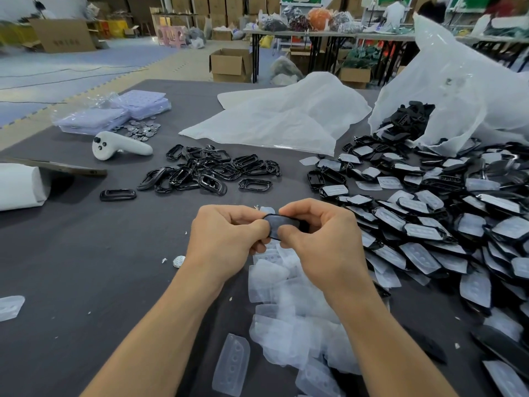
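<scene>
Over the middle of the dark grey table [86,253], my left hand [226,233] and my right hand [320,233] both pinch one small black plastic frame with a translucent insert [279,224], fingers curled round its ends. Below the hands lies a heap of loose translucent inserts [286,305]. A pile of empty black frames [209,170] sits further back. To the right spreads a large pile of black frames with inserts in them [429,224].
A white handheld controller [120,146] lies at back left, near small metal discs [143,128] and clear blister trays [114,113]. White plastic bags [286,118] cover the back; one [458,90] spills black parts. One disc [179,261] lies by my left wrist.
</scene>
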The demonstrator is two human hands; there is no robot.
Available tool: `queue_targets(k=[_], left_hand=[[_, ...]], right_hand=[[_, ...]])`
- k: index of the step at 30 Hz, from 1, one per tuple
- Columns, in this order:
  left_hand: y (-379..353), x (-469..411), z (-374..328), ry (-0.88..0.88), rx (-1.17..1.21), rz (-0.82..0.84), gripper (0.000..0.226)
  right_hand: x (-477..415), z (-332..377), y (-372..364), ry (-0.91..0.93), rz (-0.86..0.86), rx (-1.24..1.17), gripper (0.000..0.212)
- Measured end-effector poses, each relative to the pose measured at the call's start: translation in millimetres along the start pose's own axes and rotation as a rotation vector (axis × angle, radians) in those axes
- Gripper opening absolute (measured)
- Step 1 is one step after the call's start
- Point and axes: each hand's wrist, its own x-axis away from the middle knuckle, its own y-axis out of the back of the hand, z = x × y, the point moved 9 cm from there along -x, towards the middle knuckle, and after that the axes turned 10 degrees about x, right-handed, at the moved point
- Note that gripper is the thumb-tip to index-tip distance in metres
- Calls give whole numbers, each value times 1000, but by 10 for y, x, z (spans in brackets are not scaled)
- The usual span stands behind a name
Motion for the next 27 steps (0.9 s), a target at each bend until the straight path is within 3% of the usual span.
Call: queue_targets(k=[4,10,18,22,27], left_hand=[[6,29,-26,-65,-96,-66,23],[-97,77,-81,-148,-140,41,27],[23,2,58,-7,30,-31,39],[-24,33,91,55,110,23,26],[59,-25,121,100,52,-7,27]], right_hand=[[-26,-63,-3,-35,7,-46,35],[-38,-76,-23,-25,34,-59,36],[74,157,-101,172,55,326,47],[58,145,-46,163,20,341,46],[41,156,-3,166,7,346,47]])
